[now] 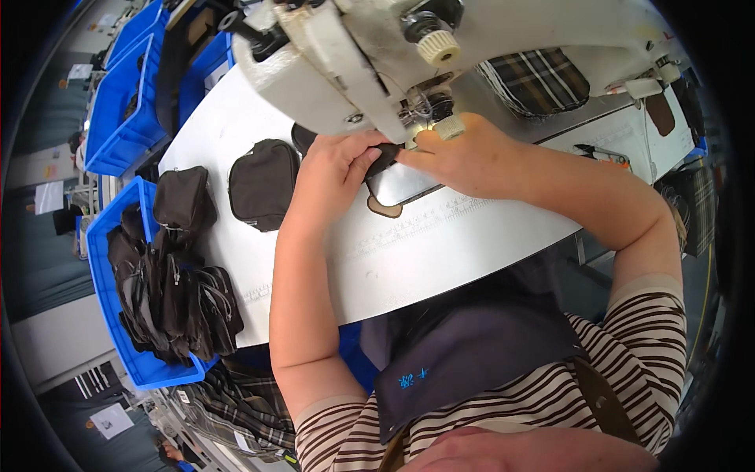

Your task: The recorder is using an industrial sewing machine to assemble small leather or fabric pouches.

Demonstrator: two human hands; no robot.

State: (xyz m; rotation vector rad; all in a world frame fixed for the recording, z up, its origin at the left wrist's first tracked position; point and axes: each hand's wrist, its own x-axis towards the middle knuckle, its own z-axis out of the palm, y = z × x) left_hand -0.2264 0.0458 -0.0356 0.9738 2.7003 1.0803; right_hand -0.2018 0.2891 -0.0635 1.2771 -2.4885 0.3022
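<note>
Under the head of a white sewing machine (314,75), a small dark fabric piece (383,160) lies near the needle area. My left hand (340,169) pinches its left side, with thumb and fingers closed together. From the other side, my right hand (464,155) has its fingertips pressed on the piece's right edge, close to the presser foot. The fingers hide most of the piece, and the stitching point cannot be made out. Beside my left wrist sits a dark zipped pouch (263,186). A tan oval patch (384,207) rests below the metal plate (401,182).
A blue bin (102,259) heaped with dark pouches (169,291) stands at the left, one pouch (183,198) leaning over the table edge. Plaid fabric pieces (543,79) are stacked behind the machine arm. Thread snips (602,155) and a brown patch (660,115) lie at the right.
</note>
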